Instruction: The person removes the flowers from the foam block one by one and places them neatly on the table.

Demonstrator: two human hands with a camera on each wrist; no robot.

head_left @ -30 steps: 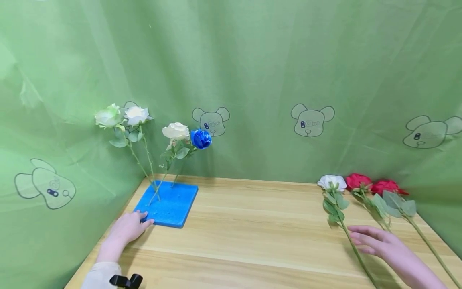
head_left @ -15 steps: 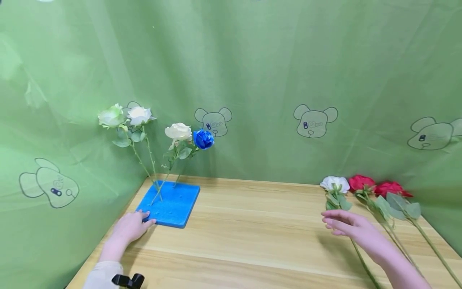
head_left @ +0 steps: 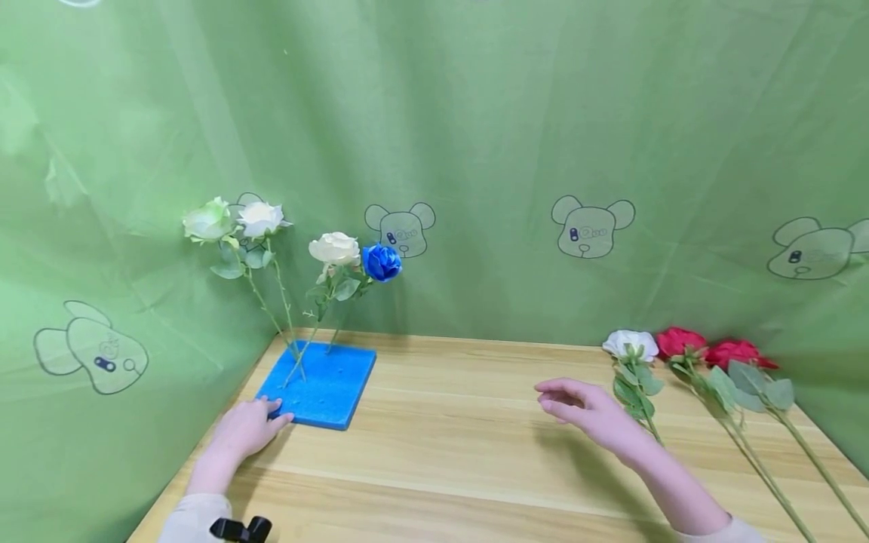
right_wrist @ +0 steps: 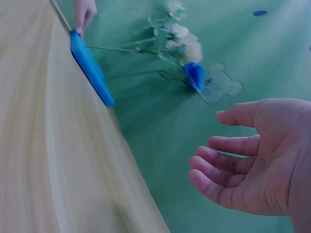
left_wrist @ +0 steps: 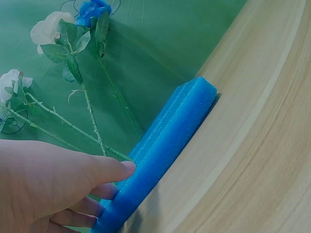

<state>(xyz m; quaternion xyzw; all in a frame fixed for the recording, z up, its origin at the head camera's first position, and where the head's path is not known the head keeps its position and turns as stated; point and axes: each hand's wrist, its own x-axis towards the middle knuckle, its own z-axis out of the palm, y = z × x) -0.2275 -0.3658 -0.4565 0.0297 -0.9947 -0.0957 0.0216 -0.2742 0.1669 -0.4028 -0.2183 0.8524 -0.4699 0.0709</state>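
Note:
The left hand [head_left: 246, 431] rests on the near left corner of a blue foam board [head_left: 339, 392], its fingertips touching the surface. From the board rise two pale roses [head_left: 261, 219] at the left, a cream rose [head_left: 335, 249] and a blue rose [head_left: 382, 262], their stems leaning. My right hand [head_left: 591, 411] is in the air over the table, left of a white rose [head_left: 630, 345] lying there. Nothing is between its loosely bent fingers, as the right wrist view [right_wrist: 243, 160] confirms. The right forearm covers part of the white rose's stem.
Two red roses [head_left: 681, 343] lie on the wooden table [head_left: 462, 452] at the right, beside the white one, stems toward the near edge. A green curtain [head_left: 475, 151] with printed bear heads stands behind and at both sides. A black fitting [head_left: 241, 528] sits by the left sleeve.
My right hand has moved left, away from the lying roses and across the white rose's stem, carrying nothing. The left hand stays on the board. The roses stay in place.

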